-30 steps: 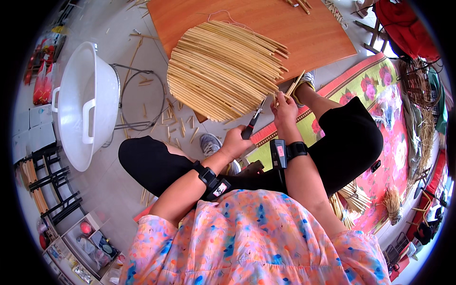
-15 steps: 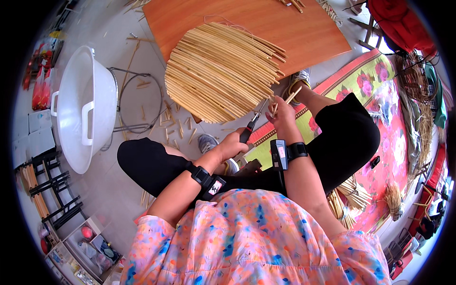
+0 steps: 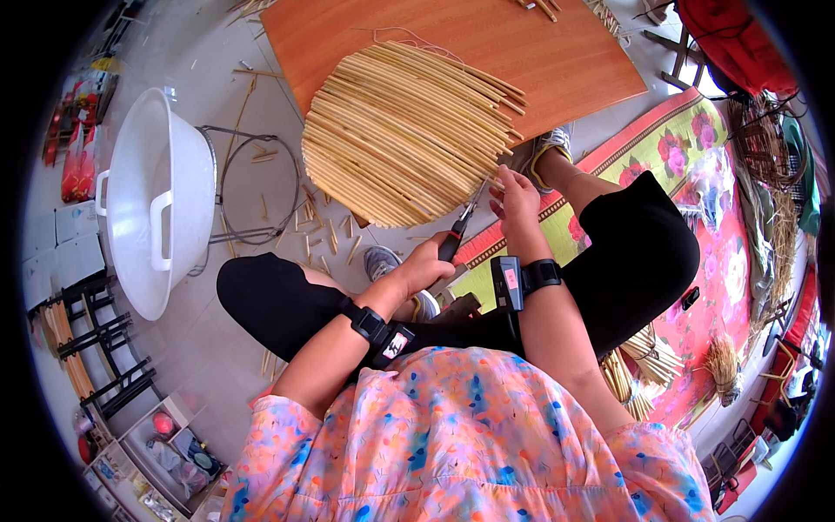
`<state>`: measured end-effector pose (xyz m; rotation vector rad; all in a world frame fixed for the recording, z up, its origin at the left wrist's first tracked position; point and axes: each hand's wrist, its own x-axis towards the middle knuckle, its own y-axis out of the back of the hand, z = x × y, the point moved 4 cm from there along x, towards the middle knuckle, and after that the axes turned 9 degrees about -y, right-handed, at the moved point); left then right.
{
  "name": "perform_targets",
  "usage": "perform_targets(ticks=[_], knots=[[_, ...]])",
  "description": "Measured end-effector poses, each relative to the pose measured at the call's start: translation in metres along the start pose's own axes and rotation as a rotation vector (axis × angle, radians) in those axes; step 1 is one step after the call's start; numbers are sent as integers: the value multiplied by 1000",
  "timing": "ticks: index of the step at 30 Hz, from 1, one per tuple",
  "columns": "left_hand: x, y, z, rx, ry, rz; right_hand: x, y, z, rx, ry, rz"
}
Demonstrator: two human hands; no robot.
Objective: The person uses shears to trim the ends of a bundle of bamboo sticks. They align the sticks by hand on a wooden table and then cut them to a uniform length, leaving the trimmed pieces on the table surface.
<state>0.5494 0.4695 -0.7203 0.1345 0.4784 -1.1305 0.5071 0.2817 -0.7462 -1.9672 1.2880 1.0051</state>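
On the grey floor (image 3: 200, 348), beside a white tub (image 3: 156, 196) and wire ring (image 3: 248, 187), the left hand (image 3: 426, 265) grips cutters (image 3: 459, 228); the right hand (image 3: 515, 193) pinches the stick mat's (image 3: 404, 130) edge on the orange board (image 3: 539, 52).

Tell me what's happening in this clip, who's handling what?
A person sits on the floor working on a round mat of pale reed sticks that lies on an orange wooden board. The left hand grips a pair of cutters with its tip at the mat's near edge, where the right hand pinches the stick ends. Short cut-off stick pieces lie on the floor beside a wire ring and a white plastic basin.
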Motion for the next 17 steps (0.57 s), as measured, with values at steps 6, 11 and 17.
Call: perform_targets(ticks=[6,11,17], knots=[[4,0,1,-37,3,30,10,0,3,31,64,-78],[11,7,-6,82,-55,52,11,0,2,43,70,-112],[9,10,3,209,-39,63,11,1,2,97,29,-121]])
